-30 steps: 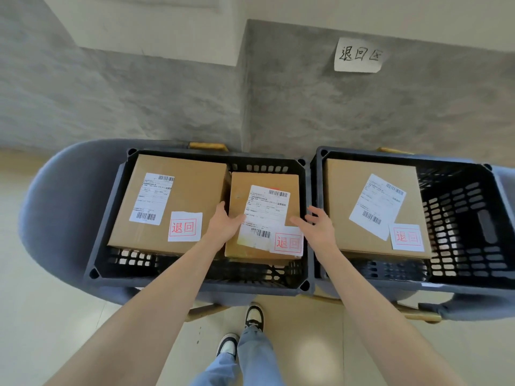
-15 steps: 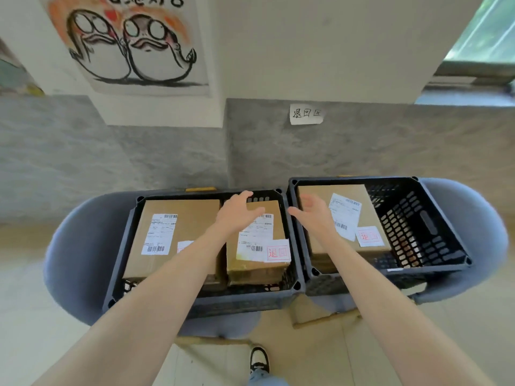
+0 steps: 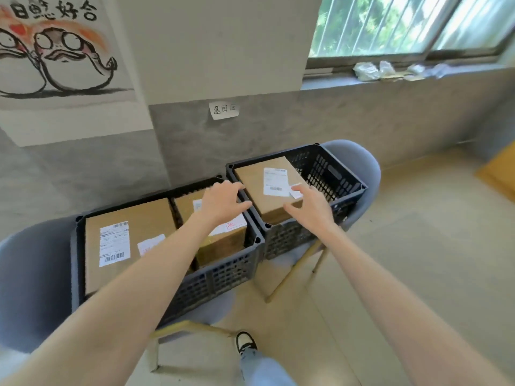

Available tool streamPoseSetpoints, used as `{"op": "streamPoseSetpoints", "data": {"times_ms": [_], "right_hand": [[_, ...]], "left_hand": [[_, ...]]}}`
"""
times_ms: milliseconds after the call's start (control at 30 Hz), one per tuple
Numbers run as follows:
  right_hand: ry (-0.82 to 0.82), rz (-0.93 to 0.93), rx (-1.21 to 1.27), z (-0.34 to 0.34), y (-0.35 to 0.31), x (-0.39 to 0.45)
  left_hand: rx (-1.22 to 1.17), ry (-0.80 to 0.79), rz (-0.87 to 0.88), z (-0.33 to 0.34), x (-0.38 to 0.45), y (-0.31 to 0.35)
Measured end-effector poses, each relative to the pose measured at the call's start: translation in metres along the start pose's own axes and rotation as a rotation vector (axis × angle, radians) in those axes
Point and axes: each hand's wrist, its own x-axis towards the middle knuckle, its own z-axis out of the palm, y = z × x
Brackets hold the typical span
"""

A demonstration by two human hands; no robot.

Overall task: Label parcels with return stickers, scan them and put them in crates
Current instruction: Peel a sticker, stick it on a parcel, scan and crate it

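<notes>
Two dark plastic crates stand side by side on grey chairs. The left crate holds a large cardboard parcel with a white shipping label and a return sticker, and beside it a smaller parcel with a red-printed sticker. In the right crate lies a third labelled parcel. My left hand hovers with spread fingers above the smaller parcel, holding nothing. My right hand hovers open over the right crate's near edge, partly covering that parcel's sticker.
Grey chairs carry the crates against a grey wall with a small paper sign. A window sill with crumpled bags is at upper right. A cardboard piece lies on the floor far right. My shoe is below.
My hands let go of the smaller parcel, lifted away from it and drifted right. The view pulled back from the crates and turned right, bringing the window into sight.
</notes>
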Motion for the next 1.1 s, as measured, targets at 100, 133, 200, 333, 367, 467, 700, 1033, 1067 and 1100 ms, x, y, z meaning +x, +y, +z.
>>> {"op": "streamPoseSetpoints", "data": {"times_ms": [100,133,200,333,367,467,700,1033,1067,1100], "right_hand": [[0.063,0.107,-0.077,-0.015,0.037,-0.056],[0.08,0.152,-0.088,-0.02,0.05,-0.075],[0.115,0.242,-0.122,-0.033,0.077,-0.112],[0.205,0.431,-0.194,-0.068,0.128,-0.182],[0.238,0.477,-0.197,-0.079,0.141,-0.199],[0.339,0.604,-0.209,-0.11,0.175,-0.253],[0.567,0.919,-0.175,-0.172,0.244,-0.404],[0.751,1.173,-0.15,-0.222,0.334,-0.619],[0.751,1.187,-0.155,-0.225,0.344,-0.639],[0.745,1.2,-0.156,-0.228,0.354,-0.659]], "left_hand": [[0.008,-0.044,0.171,0.018,-0.022,0.045],[0.02,-0.058,0.232,0.023,-0.029,0.062],[0.047,-0.07,0.355,0.034,-0.042,0.097],[0.098,-0.103,0.578,0.052,-0.063,0.175],[0.118,-0.105,0.628,0.056,-0.068,0.196],[0.152,-0.128,0.768,0.064,-0.087,0.263],[0.102,-0.197,1.103,0.088,-0.167,0.423],[0.109,-0.257,1.429,0.15,-0.337,0.606],[0.12,-0.264,1.436,0.158,-0.353,0.621],[0.132,-0.268,1.44,0.166,-0.369,0.637]]}}
